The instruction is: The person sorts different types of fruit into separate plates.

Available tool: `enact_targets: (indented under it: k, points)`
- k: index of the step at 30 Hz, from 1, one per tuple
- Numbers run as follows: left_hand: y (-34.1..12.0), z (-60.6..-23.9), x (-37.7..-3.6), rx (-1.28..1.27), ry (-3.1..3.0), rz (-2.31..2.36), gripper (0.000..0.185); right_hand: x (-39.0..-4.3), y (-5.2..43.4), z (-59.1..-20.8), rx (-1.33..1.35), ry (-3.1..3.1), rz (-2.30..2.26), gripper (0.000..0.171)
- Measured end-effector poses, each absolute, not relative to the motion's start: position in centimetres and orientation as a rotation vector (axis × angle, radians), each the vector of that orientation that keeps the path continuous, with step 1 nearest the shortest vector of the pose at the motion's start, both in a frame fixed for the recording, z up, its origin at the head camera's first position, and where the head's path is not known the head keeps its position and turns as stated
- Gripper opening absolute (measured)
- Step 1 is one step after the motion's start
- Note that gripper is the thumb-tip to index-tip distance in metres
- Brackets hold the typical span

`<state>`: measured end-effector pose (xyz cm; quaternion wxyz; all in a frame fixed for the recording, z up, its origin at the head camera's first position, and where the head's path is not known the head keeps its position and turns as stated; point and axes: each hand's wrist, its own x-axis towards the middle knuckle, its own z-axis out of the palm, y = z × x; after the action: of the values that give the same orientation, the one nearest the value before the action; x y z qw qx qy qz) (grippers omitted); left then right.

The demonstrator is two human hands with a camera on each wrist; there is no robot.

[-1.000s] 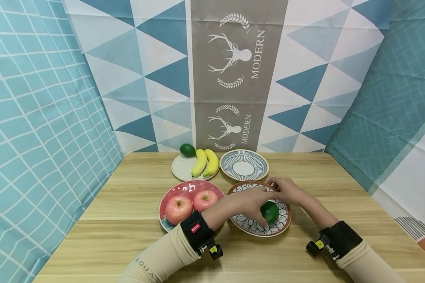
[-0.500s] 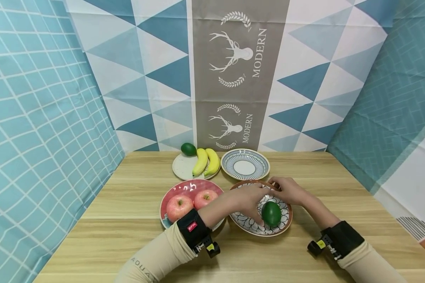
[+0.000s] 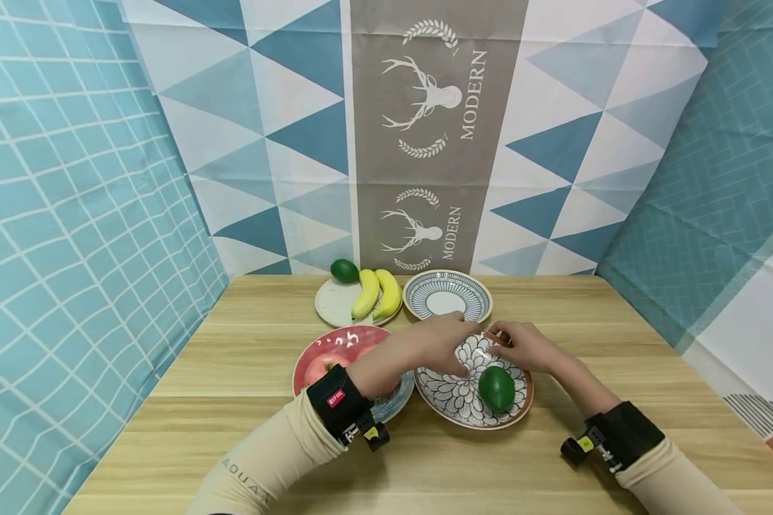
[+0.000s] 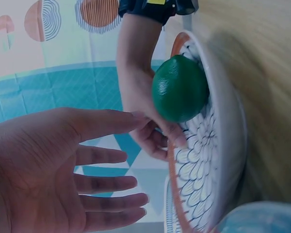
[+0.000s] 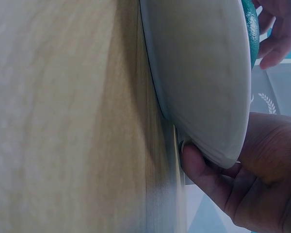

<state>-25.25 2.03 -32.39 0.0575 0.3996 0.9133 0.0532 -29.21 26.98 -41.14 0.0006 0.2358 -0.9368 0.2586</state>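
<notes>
The right hand (image 3: pixel 522 345) grips the far rim of the patterned plate (image 3: pixel 451 400); in the right wrist view its thumb is hooked under the edge with the fingers (image 5: pixel 276 34) curled over the top, so the plate is pinched between them. The left hand (image 3: pixel 441 342) hovers over the plate's left side with its fingers (image 4: pixel 106 187) spread and nearly straight, holding nothing; the left wrist view shows the open palm apart from the fruit. A green avocado (image 3: pixel 497 388) lies on the plate, on its right half, just below the right hand and not touched by the left.

The plate rests on the wooden worktop (image 3: pixel 200 400). Just left of it, rims nearly touching, is a red plate (image 3: pixel 309 350) with an apple (image 3: pixel 320 366), partly hidden by the left forearm. Behind are a white plate (image 3: pixel 328 304) carrying two bananas (image 3: pixel 376 293) and a second avocado (image 3: pixel 344 270), and a striped plate (image 3: pixel 447 295).
</notes>
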Motion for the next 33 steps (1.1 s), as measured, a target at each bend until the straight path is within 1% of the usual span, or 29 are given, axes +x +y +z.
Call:
enact_targets:
  k: [4, 13, 20, 25, 33]
  points:
    - [1.7, -31.6, -25.7, 1.214, 2.811, 0.12, 0.068, -29.2, 27.0, -41.1, 0.735, -2.947, 0.819, 0.024]
    - [0.3, -29.9, -27.8, 1.181, 2.881, 0.161, 0.061, -29.4, 27.0, -41.1, 0.735, -2.952, 0.821, 0.023]
    - [-1.0, -28.8, -29.6, 1.14, 2.914, 0.223, 0.061, -29.2, 26.9, -40.9, 0.727, -2.961, 0.832, 0.023]
    - [-2.0, -28.2, -31.0, 1.127, 2.99, 0.214, 0.056, -29.0, 26.7, -40.9, 0.707, -2.97, 0.826, 0.024]
    - [-3.7, -27.9, -33.0, 1.08, 3.053, 0.299, 0.056, -29.1, 26.9, -41.0, 0.706, -2.975, 0.826, 0.023]
